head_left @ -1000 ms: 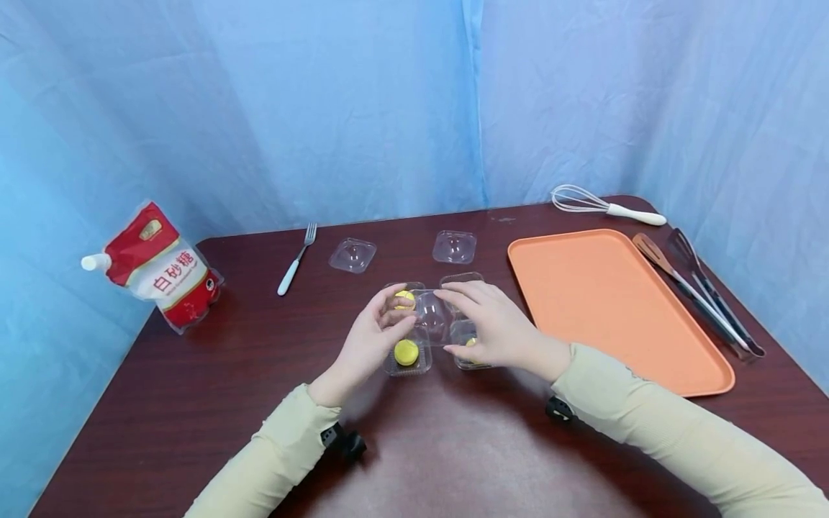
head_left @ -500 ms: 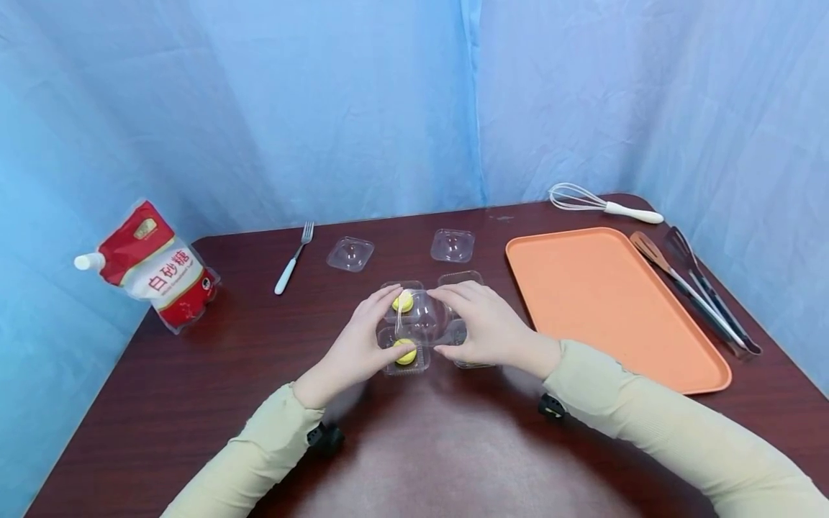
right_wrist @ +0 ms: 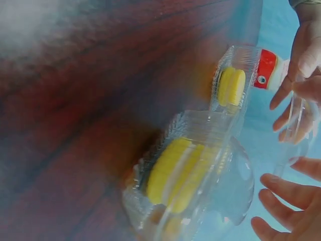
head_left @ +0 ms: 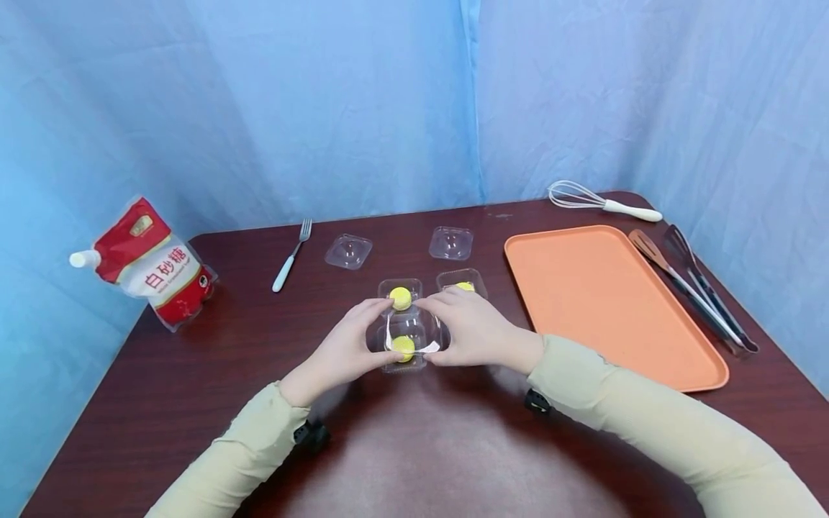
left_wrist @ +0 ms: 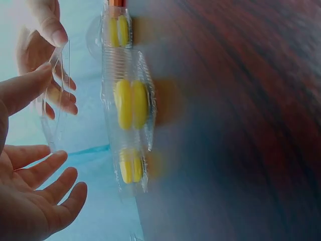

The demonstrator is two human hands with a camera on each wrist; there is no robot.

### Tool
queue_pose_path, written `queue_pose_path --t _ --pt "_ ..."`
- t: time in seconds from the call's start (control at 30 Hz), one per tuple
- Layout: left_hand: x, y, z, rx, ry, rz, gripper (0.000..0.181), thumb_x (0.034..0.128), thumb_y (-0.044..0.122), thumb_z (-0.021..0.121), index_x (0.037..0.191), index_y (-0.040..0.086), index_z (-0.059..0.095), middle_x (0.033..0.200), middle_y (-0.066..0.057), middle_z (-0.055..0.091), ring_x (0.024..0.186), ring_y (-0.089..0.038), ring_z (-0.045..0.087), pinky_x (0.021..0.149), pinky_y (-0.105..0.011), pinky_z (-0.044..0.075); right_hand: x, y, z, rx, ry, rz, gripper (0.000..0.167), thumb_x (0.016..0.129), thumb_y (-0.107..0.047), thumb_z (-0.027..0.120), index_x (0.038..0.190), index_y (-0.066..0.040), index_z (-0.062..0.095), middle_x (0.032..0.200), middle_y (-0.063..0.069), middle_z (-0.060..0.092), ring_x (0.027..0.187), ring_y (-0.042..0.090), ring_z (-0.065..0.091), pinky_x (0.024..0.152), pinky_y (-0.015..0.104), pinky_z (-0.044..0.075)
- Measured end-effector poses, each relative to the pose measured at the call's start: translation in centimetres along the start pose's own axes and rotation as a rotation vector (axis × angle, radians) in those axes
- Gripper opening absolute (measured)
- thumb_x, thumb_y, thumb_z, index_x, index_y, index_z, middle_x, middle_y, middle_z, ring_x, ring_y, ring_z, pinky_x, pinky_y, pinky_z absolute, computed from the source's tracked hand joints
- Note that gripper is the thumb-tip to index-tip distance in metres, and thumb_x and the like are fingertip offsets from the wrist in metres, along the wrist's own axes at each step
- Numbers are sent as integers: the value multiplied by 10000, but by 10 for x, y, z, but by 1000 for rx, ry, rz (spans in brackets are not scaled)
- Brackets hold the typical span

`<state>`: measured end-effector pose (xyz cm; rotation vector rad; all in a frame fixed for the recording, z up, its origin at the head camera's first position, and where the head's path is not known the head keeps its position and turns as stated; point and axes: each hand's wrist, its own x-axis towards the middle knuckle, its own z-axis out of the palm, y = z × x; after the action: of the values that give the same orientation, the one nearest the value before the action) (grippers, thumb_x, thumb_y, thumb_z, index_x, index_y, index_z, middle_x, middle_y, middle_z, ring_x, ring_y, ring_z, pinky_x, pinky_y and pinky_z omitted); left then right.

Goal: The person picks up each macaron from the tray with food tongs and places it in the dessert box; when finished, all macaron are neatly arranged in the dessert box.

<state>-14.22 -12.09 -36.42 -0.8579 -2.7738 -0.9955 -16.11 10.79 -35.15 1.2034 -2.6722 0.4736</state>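
Both hands hold one clear domed plastic lid (head_left: 427, 325) above the front-left clear box. My left hand (head_left: 346, 344) pinches its left side between thumb and fingers, also seen in the left wrist view. My right hand (head_left: 476, 327) pinches the right side the same way. The lid is apart from the box below, which holds a yellow macaron (head_left: 403, 349). Behind it another box holds a yellow macaron (head_left: 400, 298). A third macaron (head_left: 465, 286) shows at back right. In the right wrist view a nearer box holds a macaron (right_wrist: 178, 173) under a clear dome; my right hand hides this box in the head view.
Two clear lids, one left (head_left: 348, 251) and one right (head_left: 451, 243), lie further back. A fork (head_left: 291, 257) and a red sugar pouch (head_left: 155, 262) are at left. An orange tray (head_left: 615, 306), a whisk (head_left: 604, 203) and tongs (head_left: 709, 295) are at right.
The lid has moved left and nearer, from between the box columns to above the front-left box. My left hand has spread and shifted left with it; the right hand followed left.
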Motion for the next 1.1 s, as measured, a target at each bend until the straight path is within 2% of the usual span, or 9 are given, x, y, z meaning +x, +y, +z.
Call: queue_pose_path --t 0.17,0.33,0.4,0.63,0.87,1.1 --pt "-3 -3 0 11 -55 -22 782 691 210 848 1340 -31 485 1267 -148 536 1174 -280 523 998 -434 437 5 -3 3 -12 -101 23 719 680 -391 789 1273 -57 557 1189 70 636 1113 252 559 982 438 444" --pt "-6 -5 1 25 -110 -59 754 701 214 843 1341 11 499 1251 -127 534 1148 -255 534 977 -417 454 7 -6 7 -8 -154 35 712 684 -389 784 1279 -74 554 1175 56 643 1091 236 569 954 411 469" --pt "-7 -5 2 31 -121 -60 738 706 206 838 1337 15 505 1242 -130 534 1138 -254 538 970 -416 457 7 -8 8 -7 -165 34 708 688 -389 782 1283 -82 552 1167 49 649 1071 235 573 919 402 484" --pt "-7 -6 7 70 -162 -45 734 724 223 823 1349 18 497 1246 -140 535 1141 -255 540 971 -405 454 4 -9 11 -8 -222 64 721 707 -421 771 1296 -72 543 1196 68 643 1114 266 563 935 434 475" --pt "-7 -6 9 132 -173 -36 741 716 269 828 1340 28 510 1227 -132 558 1116 -255 554 958 -398 463 4 -7 17 -14 -236 63 721 702 -419 775 1291 -74 542 1180 67 647 1100 255 570 972 410 450" --pt "-9 -7 7 110 -159 -29 736 708 218 833 1324 -21 508 1213 -149 554 1091 -241 570 950 -389 469 6 -9 20 -15 -246 73 720 716 -414 771 1296 -57 537 1187 92 635 1101 274 561 990 426 432"
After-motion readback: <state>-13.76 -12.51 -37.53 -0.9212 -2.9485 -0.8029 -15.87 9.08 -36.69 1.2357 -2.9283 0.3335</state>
